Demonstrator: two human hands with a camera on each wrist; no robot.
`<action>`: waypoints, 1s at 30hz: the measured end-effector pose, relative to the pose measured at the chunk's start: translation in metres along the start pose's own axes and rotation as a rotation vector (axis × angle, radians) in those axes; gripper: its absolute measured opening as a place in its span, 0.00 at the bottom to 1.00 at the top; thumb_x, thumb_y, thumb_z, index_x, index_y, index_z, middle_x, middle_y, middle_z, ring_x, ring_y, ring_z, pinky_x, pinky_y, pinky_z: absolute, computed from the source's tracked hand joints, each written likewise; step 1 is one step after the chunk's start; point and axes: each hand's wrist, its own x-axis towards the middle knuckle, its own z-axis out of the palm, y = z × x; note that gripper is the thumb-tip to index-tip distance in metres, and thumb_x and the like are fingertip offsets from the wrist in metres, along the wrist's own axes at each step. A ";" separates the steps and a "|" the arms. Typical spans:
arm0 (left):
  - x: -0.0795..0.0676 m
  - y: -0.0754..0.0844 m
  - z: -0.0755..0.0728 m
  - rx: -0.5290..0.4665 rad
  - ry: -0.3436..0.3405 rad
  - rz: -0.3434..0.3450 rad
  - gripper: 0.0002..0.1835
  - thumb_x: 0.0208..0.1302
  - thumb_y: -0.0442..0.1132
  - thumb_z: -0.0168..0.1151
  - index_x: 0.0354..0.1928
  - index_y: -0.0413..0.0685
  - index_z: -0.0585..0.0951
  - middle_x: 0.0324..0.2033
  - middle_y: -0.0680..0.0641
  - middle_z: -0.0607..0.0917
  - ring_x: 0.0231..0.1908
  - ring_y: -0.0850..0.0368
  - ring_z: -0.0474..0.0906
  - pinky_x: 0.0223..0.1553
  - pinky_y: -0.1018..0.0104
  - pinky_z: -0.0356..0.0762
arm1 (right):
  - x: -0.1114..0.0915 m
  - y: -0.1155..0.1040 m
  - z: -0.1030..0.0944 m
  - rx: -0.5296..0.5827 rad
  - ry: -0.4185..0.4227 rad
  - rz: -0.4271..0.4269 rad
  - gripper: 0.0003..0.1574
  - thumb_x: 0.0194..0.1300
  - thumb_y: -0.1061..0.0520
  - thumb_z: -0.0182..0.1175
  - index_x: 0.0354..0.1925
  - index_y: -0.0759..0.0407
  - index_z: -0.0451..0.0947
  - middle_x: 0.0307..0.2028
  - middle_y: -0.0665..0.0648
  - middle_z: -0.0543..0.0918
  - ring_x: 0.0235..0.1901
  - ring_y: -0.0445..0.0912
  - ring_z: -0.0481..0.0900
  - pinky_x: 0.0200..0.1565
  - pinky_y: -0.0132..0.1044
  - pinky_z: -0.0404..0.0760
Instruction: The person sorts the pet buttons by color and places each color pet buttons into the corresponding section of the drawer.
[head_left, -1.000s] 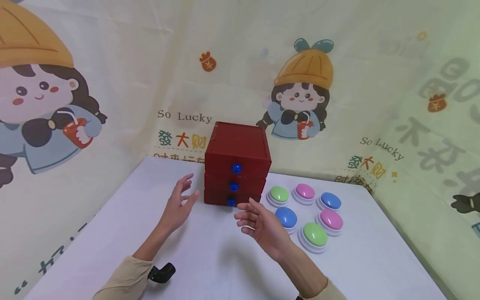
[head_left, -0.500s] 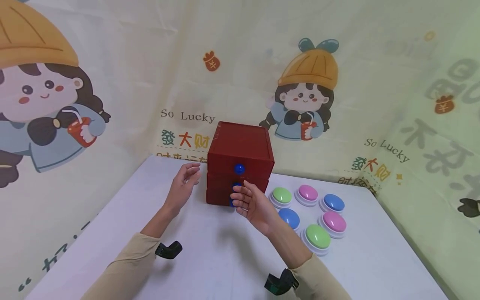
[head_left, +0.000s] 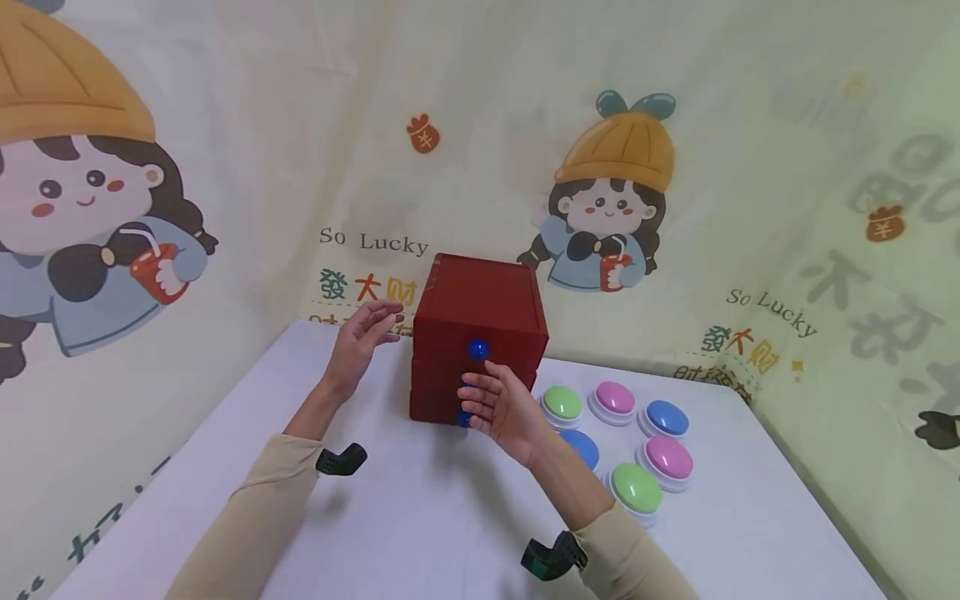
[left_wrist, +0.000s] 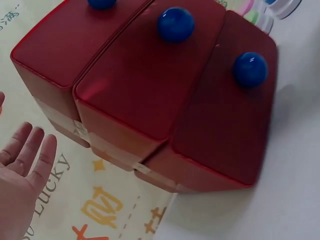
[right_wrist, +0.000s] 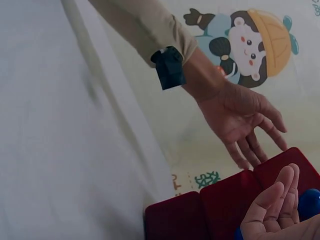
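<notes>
A red three-drawer box (head_left: 480,292) stands on the white table, a round blue knob (head_left: 478,350) on its top drawer. In the left wrist view its drawer fronts (left_wrist: 135,70) fill the upper middle, each with a blue knob. My left hand (head_left: 358,346) hovers beside the box's left side, fingers loosely bent and holding nothing. A gap shows between these fingers (left_wrist: 37,155) and the box in the left wrist view. In front of the lower drawers is my right hand (head_left: 506,417), relaxed, palm facing left. It partly hides the two lower knobs in the head view.
Right of the box, several round push buttons stand on the table (head_left: 750,500), among them a pink one (head_left: 615,397), a blue one (head_left: 667,417) and a green one (head_left: 636,487). A printed cloth (head_left: 480,167) hangs behind. Each wrist wears a black camera mount (head_left: 341,459).
Both hands have moved forward toward the box. The left one has come up along its left side; the right one now overlaps the lower knobs. The drawers have not moved.
</notes>
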 end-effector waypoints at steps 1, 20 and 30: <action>0.001 -0.001 0.000 0.009 -0.010 -0.005 0.22 0.80 0.44 0.53 0.67 0.40 0.73 0.61 0.43 0.79 0.61 0.48 0.76 0.54 0.66 0.81 | 0.001 0.001 -0.001 -0.002 -0.001 0.007 0.27 0.76 0.37 0.50 0.50 0.55 0.81 0.40 0.50 0.87 0.46 0.45 0.82 0.51 0.36 0.77; 0.036 0.001 0.002 0.061 -0.238 -0.023 0.20 0.75 0.44 0.58 0.64 0.48 0.78 0.63 0.46 0.79 0.63 0.48 0.75 0.65 0.46 0.73 | 0.021 -0.014 0.000 0.020 -0.044 -0.003 0.32 0.75 0.33 0.50 0.53 0.57 0.82 0.40 0.50 0.89 0.45 0.44 0.83 0.51 0.35 0.78; 0.035 -0.005 -0.007 0.069 -0.288 0.017 0.22 0.75 0.45 0.59 0.67 0.51 0.77 0.66 0.48 0.77 0.58 0.47 0.80 0.60 0.46 0.77 | 0.024 -0.013 0.002 0.048 -0.008 -0.002 0.27 0.75 0.35 0.53 0.48 0.55 0.84 0.39 0.51 0.89 0.44 0.44 0.83 0.48 0.34 0.79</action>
